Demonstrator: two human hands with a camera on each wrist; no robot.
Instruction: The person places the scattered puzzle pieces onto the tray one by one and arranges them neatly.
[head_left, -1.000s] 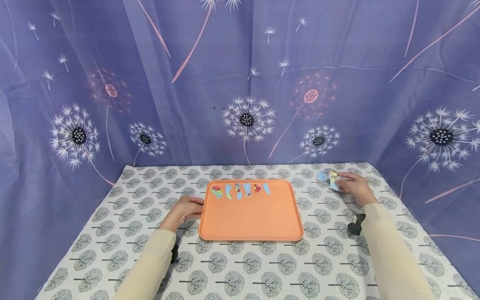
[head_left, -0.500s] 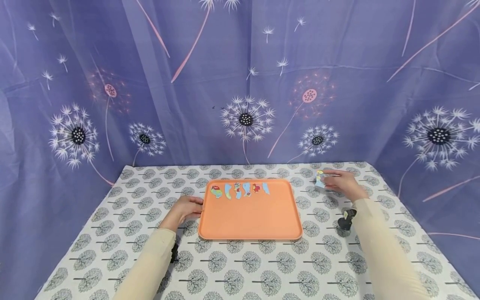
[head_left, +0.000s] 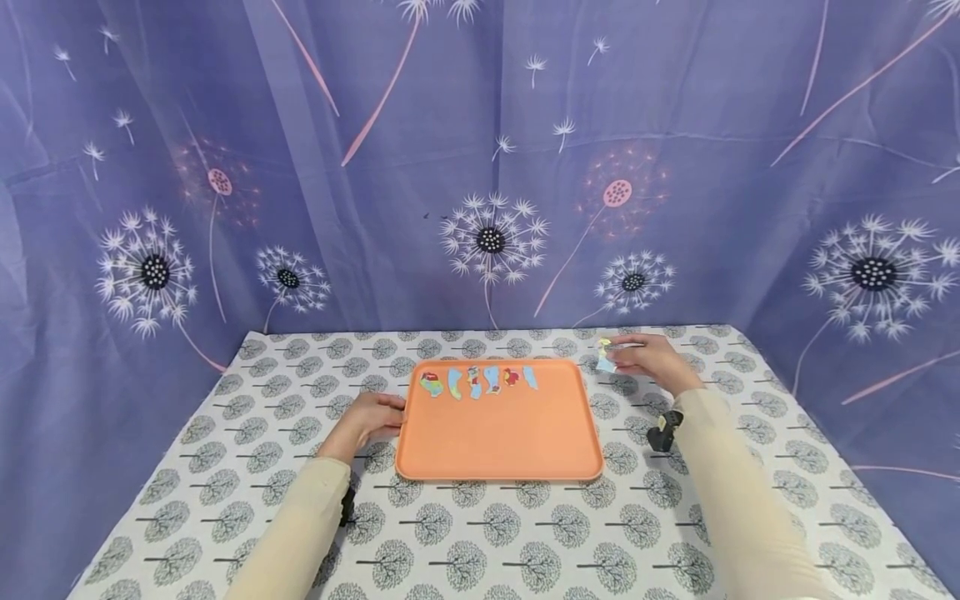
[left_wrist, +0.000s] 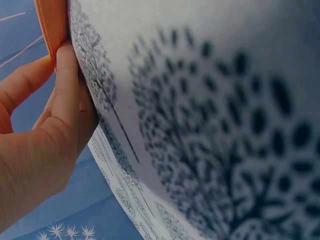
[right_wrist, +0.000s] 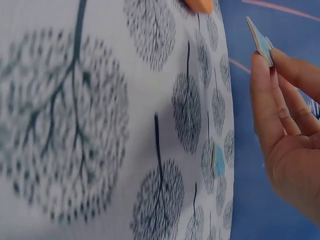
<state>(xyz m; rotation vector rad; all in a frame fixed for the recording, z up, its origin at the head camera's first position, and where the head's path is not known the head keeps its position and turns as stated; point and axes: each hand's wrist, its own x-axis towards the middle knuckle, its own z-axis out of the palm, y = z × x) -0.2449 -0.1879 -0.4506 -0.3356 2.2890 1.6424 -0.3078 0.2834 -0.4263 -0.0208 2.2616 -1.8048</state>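
Observation:
My right hand [head_left: 652, 360] pinches a light blue and yellow jigsaw puzzle piece [head_left: 606, 357] between thumb and fingers, raised over the cloth beyond the tray's back right corner. Seen edge-on in the right wrist view, the held piece looks thin and flat. My left hand [head_left: 371, 421] grips the left rim of an orange tray [head_left: 498, 442], thumb and fingertips at its edge in the left wrist view. Along the tray's back edge lies a row of several puzzle pieces, among them a red and green one [head_left: 432, 383] and a narrow blue one [head_left: 530, 377].
Another blue puzzle piece [right_wrist: 218, 161] lies on the tree-print tablecloth [head_left: 498, 542]; my right hand hides it in the head view. A purple dandelion curtain [head_left: 375, 208] hangs behind the table. A black wrist device [head_left: 663, 432] sits under the right forearm.
My right hand has lifted the puzzle piece from beside the other blue piece and carried it left toward the tray. My left hand has stayed at the tray's rim.

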